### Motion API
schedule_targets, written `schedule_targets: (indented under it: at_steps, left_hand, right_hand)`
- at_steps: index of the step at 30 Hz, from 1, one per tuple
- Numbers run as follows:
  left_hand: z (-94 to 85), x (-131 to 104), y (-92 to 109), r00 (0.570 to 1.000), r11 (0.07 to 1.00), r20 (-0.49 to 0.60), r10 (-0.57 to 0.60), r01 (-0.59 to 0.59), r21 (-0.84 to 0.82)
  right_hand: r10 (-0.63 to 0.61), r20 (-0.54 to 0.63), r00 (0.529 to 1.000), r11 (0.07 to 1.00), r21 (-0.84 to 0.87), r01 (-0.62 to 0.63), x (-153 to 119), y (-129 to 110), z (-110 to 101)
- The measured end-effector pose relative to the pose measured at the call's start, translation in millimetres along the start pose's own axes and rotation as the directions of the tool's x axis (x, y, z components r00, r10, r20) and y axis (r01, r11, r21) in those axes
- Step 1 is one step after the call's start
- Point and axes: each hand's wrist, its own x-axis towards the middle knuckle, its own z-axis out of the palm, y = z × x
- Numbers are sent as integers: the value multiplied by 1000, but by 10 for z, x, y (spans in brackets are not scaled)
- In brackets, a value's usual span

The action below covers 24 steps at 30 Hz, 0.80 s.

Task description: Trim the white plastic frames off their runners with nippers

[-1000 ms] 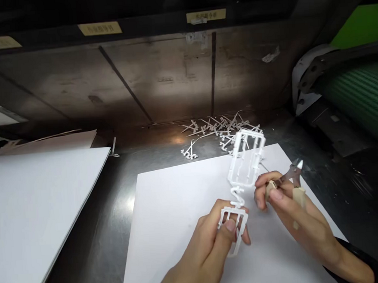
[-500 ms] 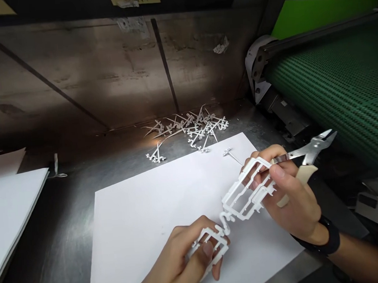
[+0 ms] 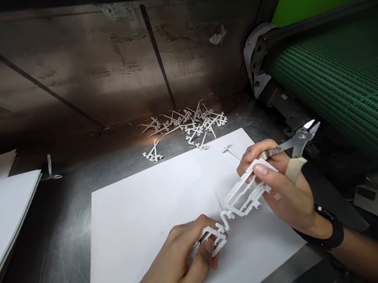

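A white plastic moulded part (image 3: 241,198) with an open frame shape is pinched between the thumb and fingers of my right hand (image 3: 283,186). The same hand holds side cutters (image 3: 297,144), with cream handles and jaws pointing up and right. My left hand (image 3: 187,253) grips a smaller white frame (image 3: 212,239) at the lower end. A curved white sprue (image 3: 225,218) runs between the two frames and appears to join them. Both hands hover over a white sheet (image 3: 132,218). One loose sprue (image 3: 231,151) lies near the sheet's far edge.
Several cut white sprues (image 3: 188,124) lie in a pile on the metal table (image 3: 64,210) against the metal back wall (image 3: 122,68). A stack of white sheets (image 3: 9,218) is at left. A green conveyor belt (image 3: 339,75) stands at right.
The view has tipped slightly downward. My right hand has shifted a little left and tilted the white part; its thumb now lies over the frame's upper end. Both hands keep their hold.
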Motion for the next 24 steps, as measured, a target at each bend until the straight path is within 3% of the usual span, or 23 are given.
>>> schedule_targets:
  at_steps: [6,11,13,16,18,20,22,24]
  left_hand:
    - [-51,27,-53,997,997,64,48,-52,57]
    - [-45,97,-47,986,985,16,165,-166,44]
    - [-31,99,-17,988,988,-12,154,-155,-22]
    - [-17,84,16,993,949,-88,81,-104,-298]
    - [-13,79,15,988,843,-150,43,-116,-526]
    - [-12,85,3,980,707,-189,58,-174,-685]
    - [-9,100,-2,975,584,-198,100,-218,-782]
    - [-7,115,12,975,496,-187,117,-221,-840]
  right_hand:
    - [17,-51,999,999,-44,-19,29,-29,21]
    - [-9,-5,1000,1000,2,9,42,12,-24]
    - [-6,-45,999,996,91,10,76,3,-39]
    - [34,-154,987,960,278,11,178,-11,-59]
    - [155,-181,971,913,402,-71,260,10,-74]
    - [360,-127,924,819,518,-248,324,56,-88]
    - [545,21,838,685,565,-460,354,107,-101]
    - [633,165,757,595,523,-611,348,141,-114]
